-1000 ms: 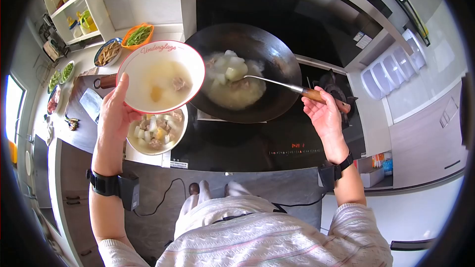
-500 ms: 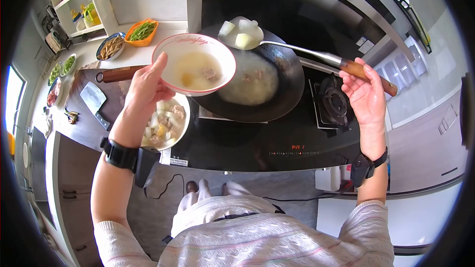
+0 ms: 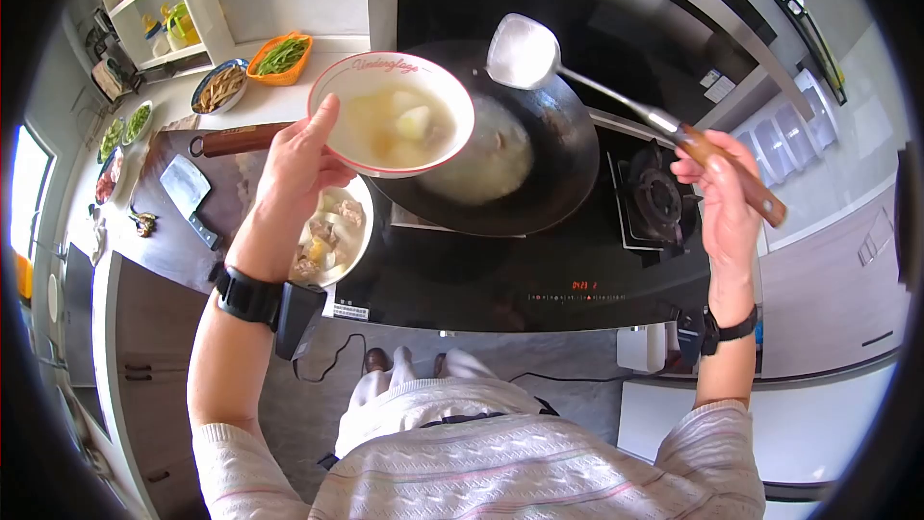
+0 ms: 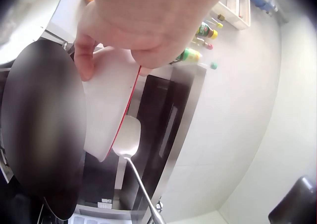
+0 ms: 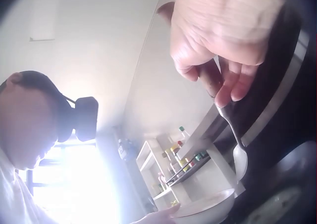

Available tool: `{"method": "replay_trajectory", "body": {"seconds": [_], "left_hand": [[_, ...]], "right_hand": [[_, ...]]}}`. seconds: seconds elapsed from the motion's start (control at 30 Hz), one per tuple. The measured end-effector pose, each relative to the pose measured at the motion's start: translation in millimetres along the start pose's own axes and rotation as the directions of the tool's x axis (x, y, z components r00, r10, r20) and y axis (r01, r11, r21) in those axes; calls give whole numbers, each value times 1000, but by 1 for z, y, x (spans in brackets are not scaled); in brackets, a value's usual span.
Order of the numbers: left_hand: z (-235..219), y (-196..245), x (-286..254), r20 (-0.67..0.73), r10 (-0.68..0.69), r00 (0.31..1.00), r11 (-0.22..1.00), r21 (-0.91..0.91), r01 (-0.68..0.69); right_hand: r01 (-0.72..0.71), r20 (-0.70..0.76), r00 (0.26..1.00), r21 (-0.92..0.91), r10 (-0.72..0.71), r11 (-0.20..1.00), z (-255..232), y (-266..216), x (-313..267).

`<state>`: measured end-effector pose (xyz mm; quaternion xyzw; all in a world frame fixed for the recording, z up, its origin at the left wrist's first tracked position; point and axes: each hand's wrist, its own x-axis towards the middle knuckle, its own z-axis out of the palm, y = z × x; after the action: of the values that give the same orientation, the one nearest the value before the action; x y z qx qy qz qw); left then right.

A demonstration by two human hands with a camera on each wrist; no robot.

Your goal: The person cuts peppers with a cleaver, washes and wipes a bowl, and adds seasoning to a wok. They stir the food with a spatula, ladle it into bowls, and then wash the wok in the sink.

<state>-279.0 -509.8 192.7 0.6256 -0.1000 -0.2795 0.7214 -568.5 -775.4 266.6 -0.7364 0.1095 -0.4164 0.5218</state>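
My left hand (image 3: 300,162) holds a white, red-rimmed bowl (image 3: 371,149) over the left side of the wok (image 3: 568,164), thumb on the rim. Pale chunks and cloudy broth lie in the bowl. The right hand (image 3: 720,195) grips the wooden handle of a metal spatula (image 3: 523,51), whose blade is raised above the wok's far edge with no chunks on it. Cloudy liquid fills the wok's bottom. In the left wrist view the bowl (image 4: 109,95) is tilted beside the spatula blade (image 4: 127,136). The right wrist view shows fingers (image 5: 225,92) around the handle.
A second bowl (image 3: 358,248) of meat and pale chunks stands below the held one. To the left are a cleaver (image 3: 185,185), an orange basket (image 3: 281,77) of greens and several small dishes. A burner (image 3: 657,195) lies right of the wok.
The spatula lifted pale chunks out of the wok, and they are now in the held bowl. Both hands have moved up and to the right, and the spatula blade is now bare.
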Motion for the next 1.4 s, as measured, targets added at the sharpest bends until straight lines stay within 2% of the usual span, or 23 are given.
{"method": "replay_trajectory", "body": {"seconds": [0.1,0.23,0.3,0.37,0.43,0.53,0.7,0.9,1.03,1.17,1.23,1.3,1.37,1.4], "left_hand": [[-12,3,-7,-18,-3,1000,1000,-29,2],[-32,6,-19,-32,35,999,998,-59,-37],[-36,10,-27,-98,68,993,990,-116,-80],[-41,12,-35,-89,80,993,987,-131,-92],[-46,15,-41,-81,104,991,989,-99,-112],[-52,15,-46,-46,103,994,989,-98,-107],[-52,14,-47,-43,87,995,992,-91,-91],[-41,9,-38,-42,54,998,994,-95,-58],[-30,9,-29,-46,2,999,1000,-26,-3],[-24,5,-16,10,-21,1000,1000,10,21],[-19,3,-11,13,-26,1000,1000,17,26],[-14,3,-9,23,-40,999,999,15,40],[-12,1,-6,29,-37,999,999,0,37],[-12,-1,-4,40,-43,998,999,-9,43]], "right_hand": [[-81,-21,997,-122,79,989,-13,31,3],[-188,-47,982,-155,183,970,-24,41,0],[-372,-20,927,57,374,926,-26,48,-7],[-455,-55,876,244,480,857,-16,69,-20],[-493,-70,822,409,565,768,-2,88,-33],[-546,-50,752,512,658,663,11,101,-42],[-523,-55,748,564,662,639,16,97,-44],[-463,-60,824,503,564,730,5,62,-17],[-401,-63,879,438,473,805,-2,28,7],[-347,8,926,403,376,846,-2,-5,22],[-347,12,928,386,372,854,3,-14,24],[-344,105,939,349,329,872,9,-18,21],[-347,134,938,329,320,878,18,-24,15],[-283,142,957,267,252,921,22,-27,10]]}}
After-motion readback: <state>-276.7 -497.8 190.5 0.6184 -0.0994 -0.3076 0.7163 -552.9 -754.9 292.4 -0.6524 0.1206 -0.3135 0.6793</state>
